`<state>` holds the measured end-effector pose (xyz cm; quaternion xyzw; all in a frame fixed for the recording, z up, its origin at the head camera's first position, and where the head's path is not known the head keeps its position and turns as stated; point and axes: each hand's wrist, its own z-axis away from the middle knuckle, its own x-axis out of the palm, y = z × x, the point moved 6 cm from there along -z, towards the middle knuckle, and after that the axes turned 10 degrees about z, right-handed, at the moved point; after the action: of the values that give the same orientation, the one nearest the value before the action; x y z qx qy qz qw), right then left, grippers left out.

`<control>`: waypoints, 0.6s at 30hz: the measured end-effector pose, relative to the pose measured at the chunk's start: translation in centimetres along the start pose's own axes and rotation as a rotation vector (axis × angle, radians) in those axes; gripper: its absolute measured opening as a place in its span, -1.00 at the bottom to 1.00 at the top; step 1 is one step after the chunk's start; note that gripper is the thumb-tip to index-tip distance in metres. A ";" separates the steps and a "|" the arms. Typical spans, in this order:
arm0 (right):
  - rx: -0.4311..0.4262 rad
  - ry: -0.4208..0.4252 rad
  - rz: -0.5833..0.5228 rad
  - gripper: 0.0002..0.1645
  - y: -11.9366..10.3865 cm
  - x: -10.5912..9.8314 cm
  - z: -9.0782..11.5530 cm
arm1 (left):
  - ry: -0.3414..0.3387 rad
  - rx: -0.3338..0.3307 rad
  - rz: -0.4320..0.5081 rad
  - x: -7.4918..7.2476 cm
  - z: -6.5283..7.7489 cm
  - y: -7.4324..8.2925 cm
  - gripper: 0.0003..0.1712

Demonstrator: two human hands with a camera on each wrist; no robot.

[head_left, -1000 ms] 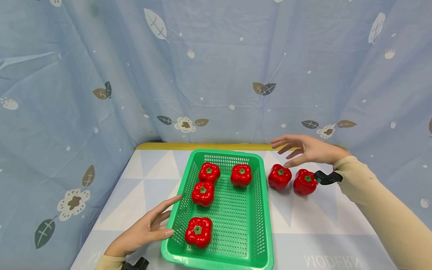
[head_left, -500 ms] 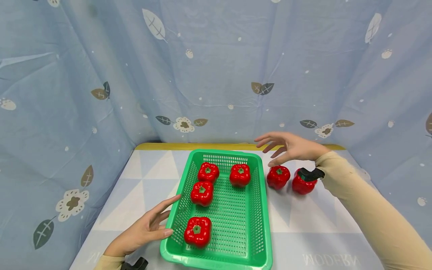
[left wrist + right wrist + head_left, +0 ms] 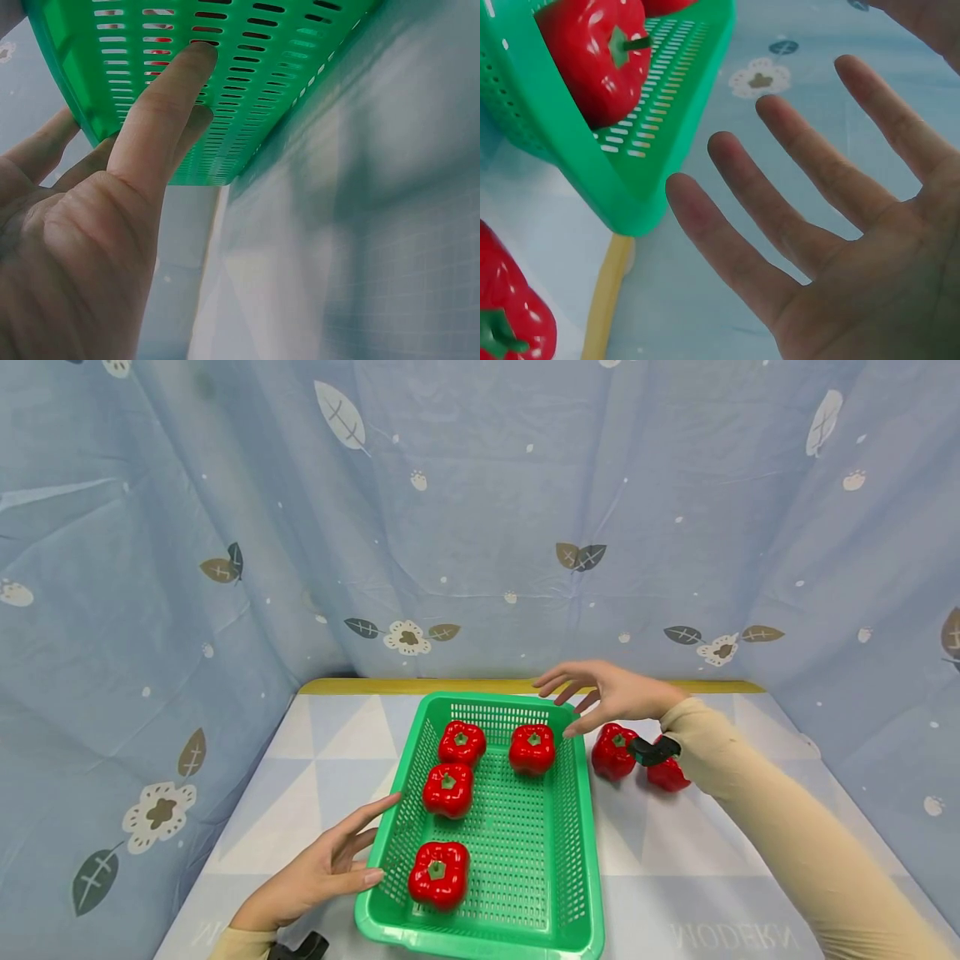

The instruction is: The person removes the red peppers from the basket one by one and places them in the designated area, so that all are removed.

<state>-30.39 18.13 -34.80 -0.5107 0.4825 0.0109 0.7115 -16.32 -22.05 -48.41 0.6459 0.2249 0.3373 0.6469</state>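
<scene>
A green plastic basket point(image 3: 510, 852) stands on the table with several red bell peppers in it, one at the back right point(image 3: 532, 749) and one near the front point(image 3: 439, 877). My left hand point(image 3: 322, 868) touches the basket's left side, its extended thumb against the slotted wall point(image 3: 247, 82) in the left wrist view. Over the basket's back right corner hovers my right hand point(image 3: 611, 691), fingers spread and holding nothing. Two more bell peppers lie right of the basket: one close by point(image 3: 613, 752), the other point(image 3: 667, 774) partly hidden by the right wrist strap.
A pale table point(image 3: 675, 893) with a triangle pattern carries everything. Its back edge has a yellow strip point(image 3: 390, 686). Blue printed curtain point(image 3: 480, 527) hangs behind and to both sides.
My right hand has moved left, from above the loose bell peppers to the basket's back right corner, its fingers staying spread. The left hand and the bell peppers keep their places.
</scene>
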 end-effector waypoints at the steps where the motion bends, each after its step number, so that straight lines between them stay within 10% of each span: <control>1: -0.003 -0.005 -0.004 -0.08 0.0 0.1 -0.2 | 0.000 0.000 0.000 0.0 0.0 0.0 -0.06; 18: 0.008 -0.081 0.009 -0.12 0.3 3.0 -2.4 | -0.001 0.017 0.003 0.1 0.0 0.1 -0.06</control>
<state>-30.53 15.11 -37.17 -0.5050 0.4555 0.0327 0.7324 -16.29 -21.94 -48.31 0.6520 0.2266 0.3357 0.6410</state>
